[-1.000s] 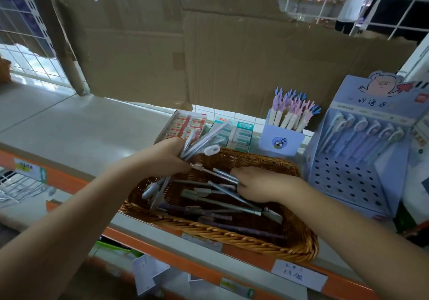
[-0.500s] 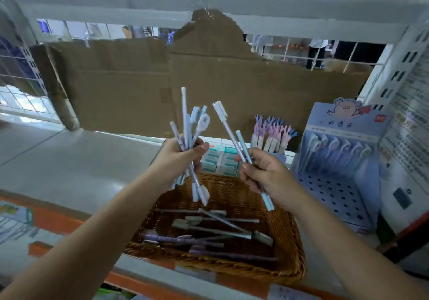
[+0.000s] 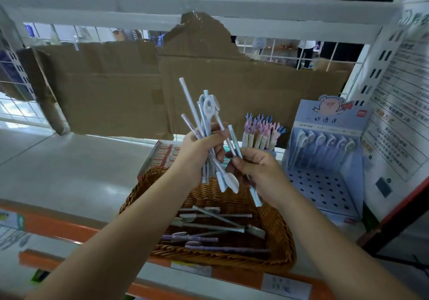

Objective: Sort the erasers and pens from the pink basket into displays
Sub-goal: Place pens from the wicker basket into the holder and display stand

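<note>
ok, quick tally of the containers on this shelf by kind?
Wicker basket: 1
Eraser box: 1
Pen displays: 2, the pig-topped stand and the small pen box
Total: 4

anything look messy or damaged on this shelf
Yes. The cardboard sheet at the back has a ragged, torn top edge. The pens left in the wicker basket lie crisscrossed, not lined up. The bundle in the left hand is mixed too: some caps point up, some down.
</note>
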